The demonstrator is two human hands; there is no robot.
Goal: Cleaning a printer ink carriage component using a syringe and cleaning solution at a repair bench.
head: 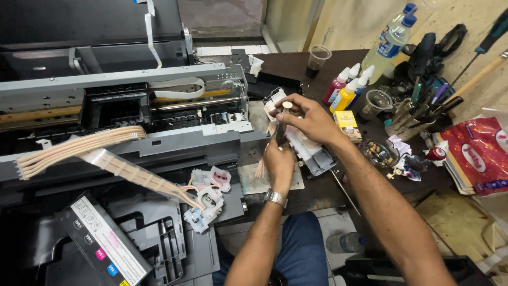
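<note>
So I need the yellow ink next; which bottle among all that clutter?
Start at the opened printer and go right past both hands to the dark table's far side. Four small white-capped bottles cluster there; the yellow ink bottle stands frontmost, beside the magenta bottle.

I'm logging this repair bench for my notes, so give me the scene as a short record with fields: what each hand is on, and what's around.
left hand: grips a dark syringe-like tool from below
right hand: pinches the tool's top, over a white plastic part
left of hands: opened printer with a bundle of thin tubes and small cartridges
right of hands: coloured ink bottles, a plastic cup
surface: dark workbench
</note>
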